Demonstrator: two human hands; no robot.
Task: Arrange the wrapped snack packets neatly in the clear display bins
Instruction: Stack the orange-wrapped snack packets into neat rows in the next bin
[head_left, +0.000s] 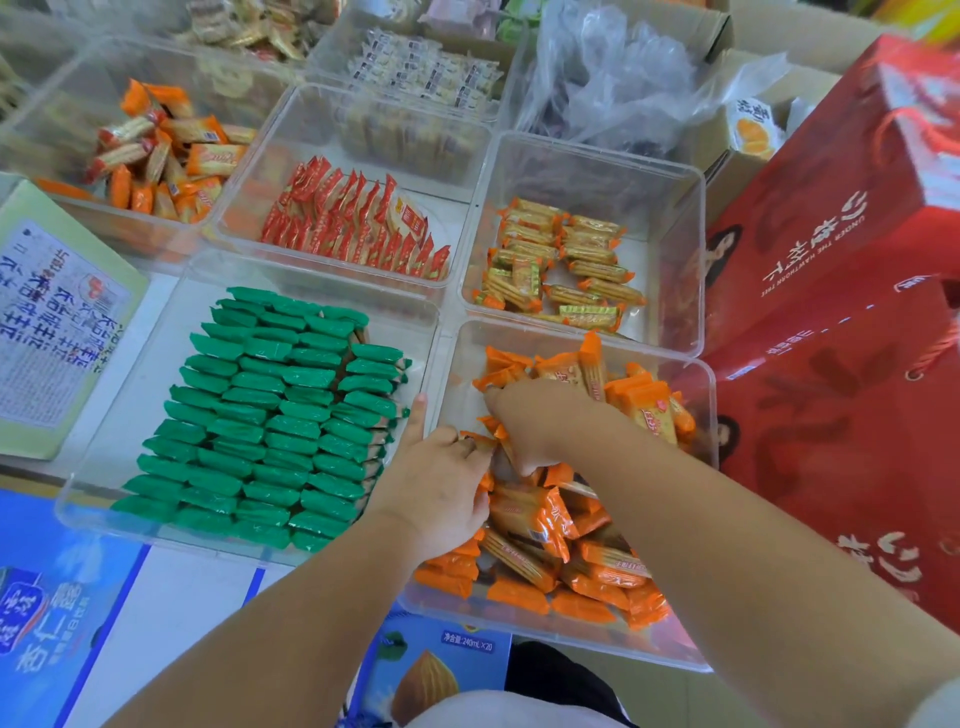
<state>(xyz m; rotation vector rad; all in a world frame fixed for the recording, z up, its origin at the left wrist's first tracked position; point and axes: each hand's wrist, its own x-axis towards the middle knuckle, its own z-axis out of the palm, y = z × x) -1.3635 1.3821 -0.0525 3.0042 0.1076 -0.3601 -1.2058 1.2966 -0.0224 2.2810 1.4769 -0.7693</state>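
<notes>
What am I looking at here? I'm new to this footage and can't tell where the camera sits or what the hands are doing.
There is no machine here: the one picture comes from a camera worn on a person's head, looking forward and down at their own bare arms. Both hands reach into a clear bin of jumbled orange packets. The left hand and the right hand each seem to grip some of those packets near the bin's left side. Beside it, another bin holds green packets already lined up in tidy rows. Further back stand bins of red packets and gold packets. Red gift boxes stand at the right.
</notes>
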